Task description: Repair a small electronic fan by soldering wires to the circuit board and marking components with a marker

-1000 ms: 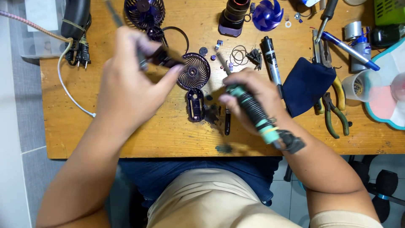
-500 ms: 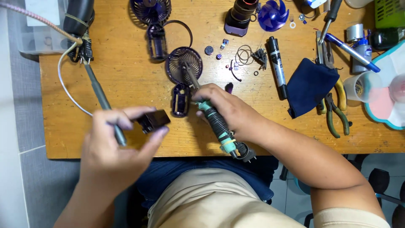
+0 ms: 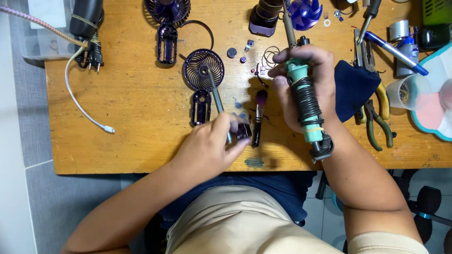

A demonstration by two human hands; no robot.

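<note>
We note the right hand [image 3: 306, 89] wrapped around a soldering iron [image 3: 305, 101]: a pale green plastic handle with black cord coiled in tight loops around it, a dark plug end sticking out below the wrist, and a thin metal shaft pointing up past the fingers toward the far edge of the wooden table [image 3: 132, 117]. The grip is firm, all fingers closed on the handle.

The left hand [image 3: 209, 146] pinches a small black part [image 3: 243, 131] between thumb and fingertips, near the table's front edge; a thin grey metal rod [image 3: 216, 96] also runs up out of this hand, tilted across a round dark fan grille [image 3: 203, 69]. Whether the rod touches the grille we cannot tell. The part is small, boxy and dark; its finer shape is hidden by the fingers.

Just beside the part lies a small brush [image 3: 258, 117] with a black handle and purplish bristles, resting flat. A black oblong frame [image 3: 200, 107] sits below the grille.

Further off: a second fan head [image 3: 167, 11] with ribbed plastic guard, a blue impeller [image 3: 305, 11], a dark blue cloth [image 3: 355, 89], pliers [image 3: 374, 117] with yellow and green grips, a white cable [image 3: 80, 106] curving over the scuffed, warm-toned wood.
</note>
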